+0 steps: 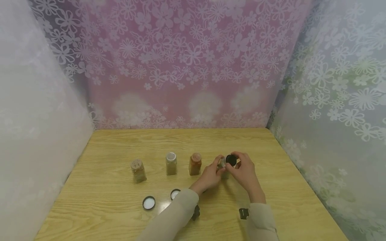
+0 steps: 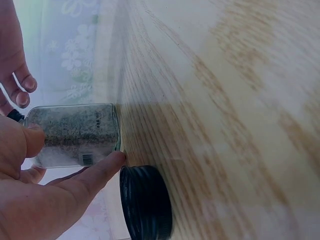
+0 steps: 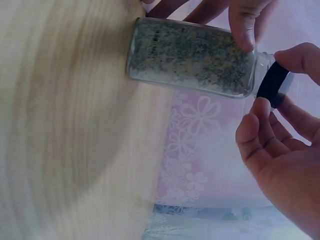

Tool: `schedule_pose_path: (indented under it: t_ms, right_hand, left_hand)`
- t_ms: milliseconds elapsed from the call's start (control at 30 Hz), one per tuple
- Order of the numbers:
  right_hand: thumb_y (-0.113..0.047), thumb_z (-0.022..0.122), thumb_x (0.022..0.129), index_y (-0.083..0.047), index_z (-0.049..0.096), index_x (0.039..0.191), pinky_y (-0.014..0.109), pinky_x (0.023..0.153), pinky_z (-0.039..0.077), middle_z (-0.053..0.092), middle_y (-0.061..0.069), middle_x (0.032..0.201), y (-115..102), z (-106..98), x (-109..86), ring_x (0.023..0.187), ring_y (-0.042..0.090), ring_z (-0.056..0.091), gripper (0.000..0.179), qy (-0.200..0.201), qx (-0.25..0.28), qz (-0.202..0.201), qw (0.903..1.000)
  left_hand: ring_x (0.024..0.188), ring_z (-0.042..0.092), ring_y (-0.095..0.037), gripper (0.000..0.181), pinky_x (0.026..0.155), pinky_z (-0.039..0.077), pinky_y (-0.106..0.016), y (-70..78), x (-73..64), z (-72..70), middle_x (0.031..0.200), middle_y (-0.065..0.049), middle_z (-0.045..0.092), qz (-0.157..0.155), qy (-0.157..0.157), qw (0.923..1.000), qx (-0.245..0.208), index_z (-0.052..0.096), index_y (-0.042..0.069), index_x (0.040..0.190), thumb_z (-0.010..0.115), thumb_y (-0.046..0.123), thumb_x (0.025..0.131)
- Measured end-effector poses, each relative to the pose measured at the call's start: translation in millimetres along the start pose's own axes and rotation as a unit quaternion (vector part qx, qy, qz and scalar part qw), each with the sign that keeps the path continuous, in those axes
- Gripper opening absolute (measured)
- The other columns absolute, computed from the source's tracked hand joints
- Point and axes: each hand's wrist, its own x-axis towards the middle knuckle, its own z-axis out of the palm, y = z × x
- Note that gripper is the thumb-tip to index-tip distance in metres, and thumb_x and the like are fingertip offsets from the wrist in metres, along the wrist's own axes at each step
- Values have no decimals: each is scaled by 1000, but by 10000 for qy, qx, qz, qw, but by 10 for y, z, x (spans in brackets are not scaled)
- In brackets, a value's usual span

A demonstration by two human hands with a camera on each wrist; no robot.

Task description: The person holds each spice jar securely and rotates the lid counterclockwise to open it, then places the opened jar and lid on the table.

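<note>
A glass spice jar [image 3: 195, 57] of speckled grey-green seasoning stands upright on the table, at the right of a row of jars. My left hand [image 1: 210, 175] holds it between thumb and fingers. At its mouth, my right hand [image 1: 245, 170] pinches a black screw cap [image 1: 231, 159] between thumb and fingers. The cap is tilted, and part of the clear glass neck shows in the right wrist view. Another black cap [image 2: 145, 202] lies on the table beside the left hand in the left wrist view. Fingers hide part of the jar in the head view.
Left of the hands stand a red-brown spice jar [image 1: 195, 164], a jar with a pale shaker top [image 1: 171, 164] and a jar with a beige shaker top [image 1: 138, 170]. Black-rimmed lids [image 1: 149, 203] lie nearer on the wooden table [image 1: 105, 207]. Flowered curtains [image 1: 193, 67] surround it.
</note>
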Motion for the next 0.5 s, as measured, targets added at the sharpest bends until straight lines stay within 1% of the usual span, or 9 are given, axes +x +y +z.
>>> schedule_pose_path:
  t_ms: [100, 167, 333, 500]
  right_hand:
    - [-16, 75, 96, 0, 59, 138, 21, 63, 47, 62, 20, 119, 18, -8, -61, 83, 19, 59, 48, 19, 10, 101, 9999]
    - [-16, 76, 95, 0, 59, 137, 21, 64, 49, 63, 20, 118, 39, -9, -95, 85, 20, 62, 47, 55, -6, 94, 9999]
    - [-14, 78, 95, 0, 60, 135, 22, 67, 52, 65, 19, 121, 100, -13, -158, 89, 24, 68, 47, 133, 6, 72, 9999]
    - [-10, 77, 94, 1, 56, 136, 24, 72, 58, 65, 22, 129, 137, -40, -238, 96, 30, 72, 48, 65, 261, 251, 9993]
  left_hand:
    - [130, 65, -38, 58, 102, 57, -52, 3, -5, 3, 148, -26, 59, -53, -21, 10000, -59, 30, 23, 166, 50, 36, 112]
    - [133, 63, -39, 58, 104, 56, -53, 3, -8, 2, 151, -25, 57, -80, -21, 9999, -88, 30, 24, 165, 50, 37, 112]
    - [135, 62, -40, 58, 106, 56, -53, -1, -7, 2, 153, -25, 55, -121, -18, 9997, -196, 30, 26, 165, 51, 36, 112]
    - [137, 60, -41, 57, 107, 55, -55, 3, -7, 5, 154, -26, 54, -149, -56, 9994, -309, 30, 28, 165, 52, 33, 112]
